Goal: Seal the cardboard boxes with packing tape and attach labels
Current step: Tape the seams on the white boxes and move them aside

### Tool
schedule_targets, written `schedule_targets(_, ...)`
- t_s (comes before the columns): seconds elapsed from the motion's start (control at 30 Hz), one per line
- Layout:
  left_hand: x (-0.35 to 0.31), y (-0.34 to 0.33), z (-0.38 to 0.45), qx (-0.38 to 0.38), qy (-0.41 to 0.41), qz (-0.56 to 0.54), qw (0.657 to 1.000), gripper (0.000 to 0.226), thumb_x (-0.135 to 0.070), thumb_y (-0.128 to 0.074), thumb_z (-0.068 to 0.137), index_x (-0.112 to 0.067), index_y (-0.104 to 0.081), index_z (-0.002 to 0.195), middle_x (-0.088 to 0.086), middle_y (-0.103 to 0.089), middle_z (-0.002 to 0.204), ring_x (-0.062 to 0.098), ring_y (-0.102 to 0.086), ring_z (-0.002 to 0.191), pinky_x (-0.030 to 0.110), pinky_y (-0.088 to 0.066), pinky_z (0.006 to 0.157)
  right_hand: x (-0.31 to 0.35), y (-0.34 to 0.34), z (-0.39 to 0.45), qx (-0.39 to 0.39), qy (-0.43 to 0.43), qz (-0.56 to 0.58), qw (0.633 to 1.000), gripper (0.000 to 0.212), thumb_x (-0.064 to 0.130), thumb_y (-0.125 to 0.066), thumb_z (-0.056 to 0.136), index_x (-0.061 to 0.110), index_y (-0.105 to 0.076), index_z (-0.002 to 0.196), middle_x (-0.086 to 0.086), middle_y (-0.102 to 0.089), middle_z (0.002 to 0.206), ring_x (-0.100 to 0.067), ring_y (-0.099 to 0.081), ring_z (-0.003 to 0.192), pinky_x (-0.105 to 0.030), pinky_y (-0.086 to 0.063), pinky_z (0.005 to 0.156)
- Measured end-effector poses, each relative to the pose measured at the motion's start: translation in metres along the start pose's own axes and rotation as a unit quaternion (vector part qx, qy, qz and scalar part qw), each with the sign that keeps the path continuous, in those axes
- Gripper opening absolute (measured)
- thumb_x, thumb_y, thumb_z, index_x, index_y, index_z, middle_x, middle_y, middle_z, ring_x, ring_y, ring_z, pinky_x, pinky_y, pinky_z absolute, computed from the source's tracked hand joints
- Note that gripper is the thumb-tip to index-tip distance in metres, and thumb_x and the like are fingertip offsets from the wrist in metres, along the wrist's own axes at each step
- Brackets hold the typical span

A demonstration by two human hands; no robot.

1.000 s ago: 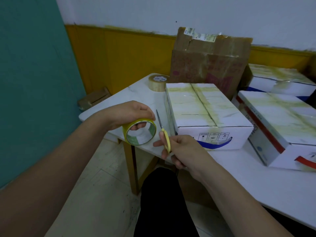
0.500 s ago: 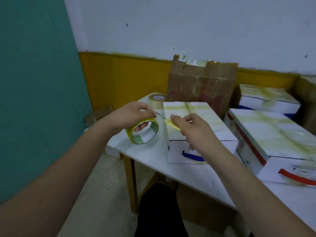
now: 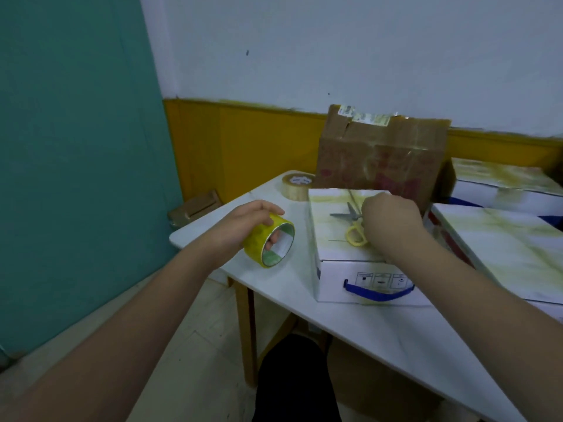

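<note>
We note the left hand [image 3: 243, 223] wrapped around a yellow tape roll [image 3: 269, 240], thumb over the outer band and fingers through the core, held above the table [image 3: 380, 324] at nine o'clock of the white box [image 3: 350, 236]. The right hand [image 3: 391, 216] rests curled on the box top at the yellow-handled scissors [image 3: 353, 222]; whether it grips them we cannot tell. The box sits near the table's front edge, its top already streaked with tape. We judge the roll light, stiff and slick-faced, best held through the core. We judge the box rigid enough to press on; steady it at the lid's corners. A spare roll [image 3: 298, 186] lies at eleven o'clock.
</note>
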State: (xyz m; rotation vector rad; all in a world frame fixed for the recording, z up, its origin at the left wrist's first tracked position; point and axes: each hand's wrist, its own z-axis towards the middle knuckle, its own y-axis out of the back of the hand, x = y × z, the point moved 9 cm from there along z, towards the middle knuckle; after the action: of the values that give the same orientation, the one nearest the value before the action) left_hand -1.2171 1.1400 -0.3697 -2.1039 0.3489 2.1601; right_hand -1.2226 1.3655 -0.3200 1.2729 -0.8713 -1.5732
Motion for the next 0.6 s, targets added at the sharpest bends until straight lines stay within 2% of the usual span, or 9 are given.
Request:
schedule_targets(0.07, 0.002, 0.006, -0.004, 0.001, 0.000, 0.011, 1.000, 0.027, 0.000, -0.045, 0.098, -0.009, -0.062, 0.117, 0.016, -0.067, 0.079, 0.023, -0.064, 0.069, 0.030, -0.054, 0.064, 0.002, 0.000, 0.007, 0.021, -0.001, 0.001, 1.000, 0.017, 0.004, -0.053, 0.092, 0.014, -0.066, 0.092, 0.002, -0.055, 0.078, -0.018, -0.052, 0.070, -0.026, -0.032, 0.050)
schedule_targets(0.2, 0.011, 0.018, -0.010, 0.001, 0.011, 0.023, 1.000, 0.028, -0.005, -0.049, 0.097, -0.012, -0.062, 0.121, 0.014, -0.072, 0.085, 0.026, -0.067, 0.080, 0.036, -0.055, 0.077, 0.005, -0.019, 0.013, 0.093, 0.002, 0.016, 0.995, 0.019, 0.011, -0.050, 0.095, 0.011, -0.066, 0.103, 0.001, -0.045, 0.075, -0.019, -0.053, 0.077, -0.029, -0.043, 0.062)
schedule_targets(0.33, 0.016, 0.025, -0.015, 0.006, 0.013, 0.013, 1.000, 0.028, -0.005, -0.050, 0.098, -0.013, -0.061, 0.122, 0.013, -0.072, 0.084, 0.026, -0.066, 0.079, 0.037, -0.054, 0.078, 0.002, -0.003, 0.017, 0.039, -0.042, 0.069, 0.996, 0.010, 0.005, -0.054, 0.093, 0.006, -0.063, 0.097, -0.003, -0.045, 0.076, -0.024, -0.053, 0.081, -0.033, -0.045, 0.069)
schedule_targets(0.43, 0.015, 0.025, -0.021, 0.015, 0.011, 0.006, 1.000, 0.028, -0.004, -0.049, 0.098, -0.011, -0.060, 0.123, 0.013, -0.072, 0.085, 0.025, -0.067, 0.081, 0.038, -0.054, 0.081, -0.006, -0.002, 0.026, 0.039, -0.078, 0.106, 0.990, 0.016, 0.007, -0.050, 0.095, -0.001, -0.060, 0.106, -0.013, -0.050, 0.102, -0.031, -0.058, 0.094, -0.038, -0.048, 0.076)
schedule_targets(0.5, 0.014, 0.023, -0.026, 0.034, 0.015, -0.018, 0.999, 0.028, -0.002, -0.048, 0.099, -0.009, -0.056, 0.125, 0.017, -0.072, 0.090, 0.028, -0.069, 0.083, 0.041, -0.056, 0.084, -0.001, 0.009, 0.031, -0.003, -0.062, 0.166, 0.984, 0.022, 0.020, -0.057, 0.097, -0.001, -0.062, 0.093, -0.014, -0.053, 0.093, -0.027, -0.057, 0.079, -0.035, -0.047, 0.067)
schedule_targets(0.53, 0.013, 0.020, -0.029, 0.052, 0.019, -0.039, 0.998, 0.029, 0.000, -0.047, 0.100, -0.008, -0.054, 0.127, 0.021, -0.072, 0.094, 0.031, -0.070, 0.084, 0.043, -0.057, 0.085, 0.013, 0.017, 0.030, -0.019, -0.025, 0.232, 0.972, 0.031, 0.031, -0.059, 0.098, 0.003, -0.062, 0.084, -0.012, -0.056, 0.084, -0.025, -0.056, 0.073, -0.033, -0.046, 0.063)
schedule_targets(0.57, 0.012, 0.018, -0.032, 0.070, 0.022, -0.055, 0.996, 0.029, 0.001, -0.047, 0.101, -0.007, -0.052, 0.128, 0.025, -0.071, 0.099, 0.036, -0.070, 0.086, 0.045, -0.057, 0.086, 0.033, 0.025, 0.025, -0.011, 0.023, 0.332, 0.943, 0.039, 0.042, -0.058, 0.098, 0.007, -0.064, 0.082, -0.010, -0.061, 0.082, -0.023, -0.058, 0.072, -0.034, -0.047, 0.063)
schedule_targets(0.6, 0.012, 0.016, -0.035, 0.085, 0.024, -0.063, 0.994, 0.028, 0.001, -0.046, 0.101, -0.007, -0.051, 0.128, 0.028, -0.070, 0.102, 0.039, -0.070, 0.089, 0.047, -0.057, 0.086, 0.061, 0.031, 0.017, 0.028, 0.071, 0.440, 0.895, 0.043, 0.050, -0.056, 0.096, 0.009, -0.068, 0.088, -0.006, -0.067, 0.085, -0.021, -0.063, 0.076, -0.036, -0.051, 0.067)
